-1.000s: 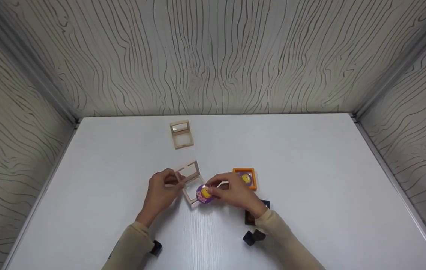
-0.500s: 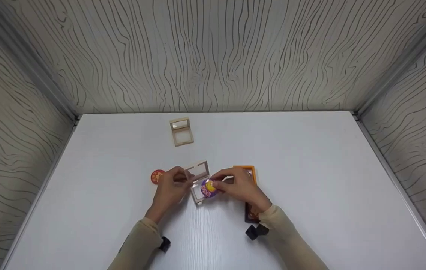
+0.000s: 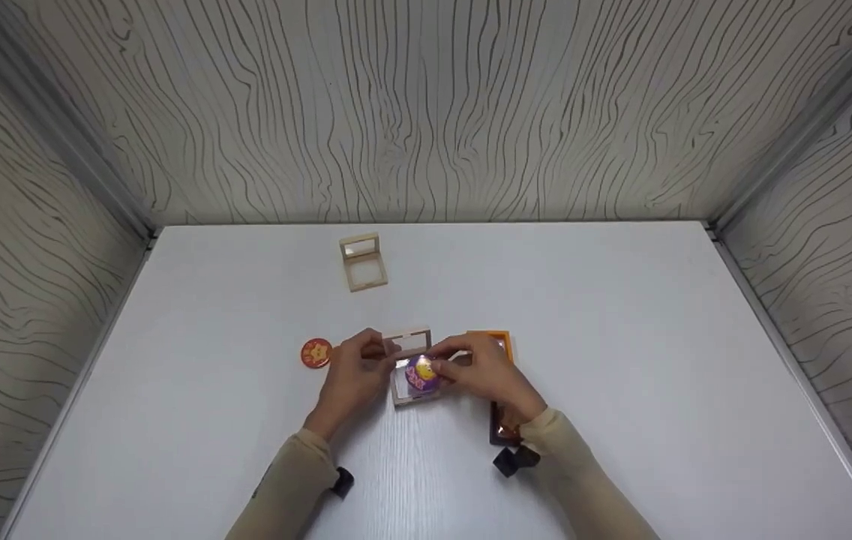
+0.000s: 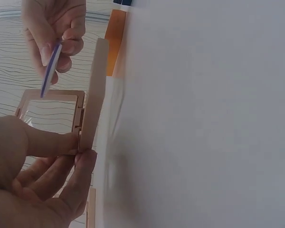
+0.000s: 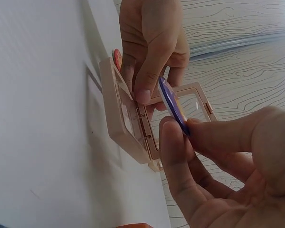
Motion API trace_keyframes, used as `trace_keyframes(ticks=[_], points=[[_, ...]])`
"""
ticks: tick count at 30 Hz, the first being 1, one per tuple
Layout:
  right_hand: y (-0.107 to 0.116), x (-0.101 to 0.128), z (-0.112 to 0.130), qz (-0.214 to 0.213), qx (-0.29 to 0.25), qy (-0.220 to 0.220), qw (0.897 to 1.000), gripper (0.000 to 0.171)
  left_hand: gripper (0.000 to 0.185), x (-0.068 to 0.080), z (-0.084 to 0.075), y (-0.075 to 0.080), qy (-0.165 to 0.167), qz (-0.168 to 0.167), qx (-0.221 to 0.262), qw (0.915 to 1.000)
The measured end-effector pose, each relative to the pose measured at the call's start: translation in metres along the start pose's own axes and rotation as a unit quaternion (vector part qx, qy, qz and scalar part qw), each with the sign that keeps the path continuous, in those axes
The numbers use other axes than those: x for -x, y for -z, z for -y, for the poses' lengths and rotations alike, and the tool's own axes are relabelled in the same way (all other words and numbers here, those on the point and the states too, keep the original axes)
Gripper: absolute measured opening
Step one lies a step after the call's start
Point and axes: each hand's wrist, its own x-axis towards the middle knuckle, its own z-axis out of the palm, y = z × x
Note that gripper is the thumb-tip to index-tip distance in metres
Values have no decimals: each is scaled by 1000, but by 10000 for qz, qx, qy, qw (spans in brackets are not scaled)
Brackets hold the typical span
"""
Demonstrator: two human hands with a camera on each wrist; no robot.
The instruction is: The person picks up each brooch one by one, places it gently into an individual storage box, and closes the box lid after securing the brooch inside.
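Nearest the person, on the white table (image 3: 621, 337), two beige sleeves reach in, each with a small black device at the wrist, and a dark brown frame (image 3: 502, 427) lies partly under the right forearm. Just beyond, the left hand (image 3: 355, 375) pinches the left edge of an open beige hinged frame case (image 3: 411, 367) between thumb and fingers; in the left wrist view the thumb and forefinger clamp the edge of the lower half (image 4: 92, 109) where it sits on the table, with the lid (image 4: 50, 111) swung up behind it. The right hand (image 3: 482, 375) pinches a round purple badge (image 3: 421, 375) with a yellow picture on it, holding it over the open case; the right wrist view shows the badge (image 5: 173, 107) edge-on between thumb and fingertips, just above the clear film of the case (image 5: 128, 118), and whether it touches the film cannot be told. Any lettering on the badge is too small and blurred to read.

Left of the left hand, a round red-orange badge (image 3: 316, 352) with a yellow figure lies flat on the table, its markings unreadable. Behind the right hand, an orange frame (image 3: 499, 341) peeks out, mostly hidden by the fingers. Farther back, well apart from the hands, a second beige frame case (image 3: 362, 261) stands open. Beyond the table's far edge rise walls with a dark wavy wood-grain pattern.
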Motion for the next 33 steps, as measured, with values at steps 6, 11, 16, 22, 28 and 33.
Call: trace_keyframes(ticks=[6, 11, 16, 22, 28, 33], points=[[0, -2, -2, -33, 69, 75, 9999, 20, 14, -2, -3, -3, 38, 140, -6, 9999], [-2, -3, -2, -135, 164, 15, 9998, 19, 14, -5, -2, -6, -36, 187, -34, 9998], [-3, -3, -2, -217, 290, -234, 9991, 16, 11, -6, -1, -7, 13, 204, -21, 9998], [-4, -5, -3, -131, 229, -437, 9987, 13, 15, -7, -1, -7, -3, 210, -33, 9998], [-5, -6, -7, -60, 455, -416, 9981, 10, 14, -6, -3, -9, 179, 313, -14, 9993], [-6, -6, -9, -9, 400, -509, 9979, 12, 12, -5, -3, -10, 256, 412, 3, 9988]])
